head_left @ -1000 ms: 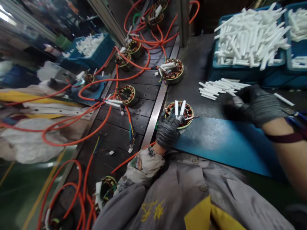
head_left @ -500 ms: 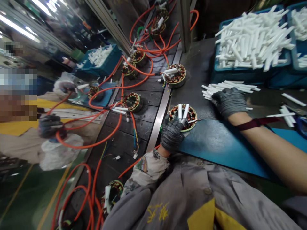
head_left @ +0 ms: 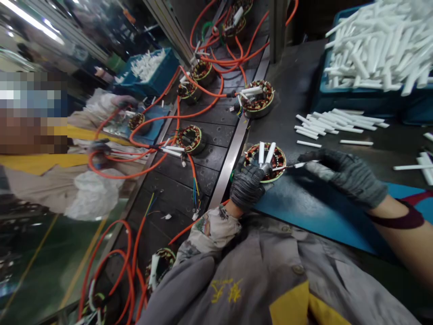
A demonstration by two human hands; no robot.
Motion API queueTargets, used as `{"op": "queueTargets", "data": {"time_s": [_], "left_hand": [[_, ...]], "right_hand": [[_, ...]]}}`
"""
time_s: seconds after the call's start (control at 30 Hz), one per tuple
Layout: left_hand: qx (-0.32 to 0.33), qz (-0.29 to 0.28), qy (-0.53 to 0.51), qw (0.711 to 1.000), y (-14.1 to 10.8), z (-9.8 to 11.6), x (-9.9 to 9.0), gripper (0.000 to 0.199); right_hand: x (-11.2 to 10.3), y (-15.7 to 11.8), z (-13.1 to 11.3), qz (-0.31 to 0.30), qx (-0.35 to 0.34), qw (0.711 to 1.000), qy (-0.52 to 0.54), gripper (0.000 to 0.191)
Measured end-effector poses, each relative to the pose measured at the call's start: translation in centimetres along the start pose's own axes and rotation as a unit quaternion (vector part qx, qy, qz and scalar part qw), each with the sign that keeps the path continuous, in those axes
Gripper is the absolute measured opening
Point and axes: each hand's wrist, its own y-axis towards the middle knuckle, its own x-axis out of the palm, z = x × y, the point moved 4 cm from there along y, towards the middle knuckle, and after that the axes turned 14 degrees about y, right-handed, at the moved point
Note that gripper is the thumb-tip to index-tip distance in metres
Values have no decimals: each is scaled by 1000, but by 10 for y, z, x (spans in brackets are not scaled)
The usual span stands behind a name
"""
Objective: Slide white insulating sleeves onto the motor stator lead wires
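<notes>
A round copper-wound stator [head_left: 279, 155] lies at the inner edge of the blue mat, two white sleeves [head_left: 270, 153] standing up on it. My gloved left hand [head_left: 248, 184] is closed at its near left rim, around wires at the base of those sleeves. To the right, my gloved right hand [head_left: 345, 174] pinches a short white tube [head_left: 301, 165] between thumb and fingers, its tip at the end of a dark wire leading from the stator. Behind that hand, loose white tubes [head_left: 338, 122] lie in a pile on the dark table.
A blue bin [head_left: 358, 97] heaped with white tubes stands at the back right. Left of the metal rail [head_left: 228, 164], several stators and orange cables [head_left: 172, 119] cover the line. Across it, a co-worker's gloved hands [head_left: 99, 151] hold a cable.
My right hand has left the pile of tubes and come nearer the stator with one white tube. The left hand stays at the stator. The whole view has shifted slightly.
</notes>
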Motion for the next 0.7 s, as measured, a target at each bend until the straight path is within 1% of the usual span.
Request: {"op": "queueTargets", "data": {"time_s": [0.1, 0.17, 0.2, 0.27, 0.33, 0.37, 0.4, 0.43, 0.47, 0.5, 0.53, 0.57, 0.6, 0.63, 0.67, 0.7], "left_hand": [[-3, -16, 2, 1000, 0, 0, 1, 52], [-4, -8, 0, 1000, -1, 0, 1, 52], [-3, -4, -2, 1000, -1, -1, 1, 51], [-4, 3, -6, 1000, -2, -1, 3, 48], [-2, 8, -10, 1000, -3, -2, 5, 48], [0, 15, -11, 1000, -4, -2, 6, 48], [1, 24, -12, 1000, -4, -2, 6, 48], [2, 28, -10, 1000, -5, -2, 7, 47], [2, 28, -7, 1000, -5, -1, 7, 46], [0, 20, -2, 1000, -6, -1, 8, 44], [-2, 5, 4, 1000, -6, -1, 9, 42], [-3, -13, 10, 1000, -6, -1, 10, 41], [0, -31, 15, 999, -5, 0, 11, 40], [5, -45, 19, 999, -5, 0, 11, 39], [10, -56, 23, 998, -4, 0, 11, 38], [15, -66, 26, 997, -2, 1, 10, 37]], "right_hand": [[-3, 5, 6, 4, 7, 1000, 10, 45], [-5, 7, 4, -11, -21, 1000, 10, 43], [-6, 7, 1, -26, -55, 998, 4, 41], [-4, 8, -8, -59, -156, 985, -40, 38], [1, 9, -17, -93, -257, 954, -122, 43], [5, 11, -19, -108, -285, 937, -168, 47], [10, 13, -20, -120, -295, 925, -210, 49], [14, 15, -20, -128, -287, 919, -237, 50], [18, 18, -20, -134, -265, 923, -244, 50], [22, 22, -20, -140, -229, 936, -229, 52], [26, 25, -19, -155, -179, 952, -192, 56], [32, 27, -17, -178, -114, 968, -137, 62], [38, 29, -16, -204, -41, 975, -75, 68], [45, 29, -15, -228, 30, 973, -19, 73], [51, 30, -16, -249, 91, 964, 21, 76], [56, 30, -17, -263, 137, 954, 44, 77]]}}
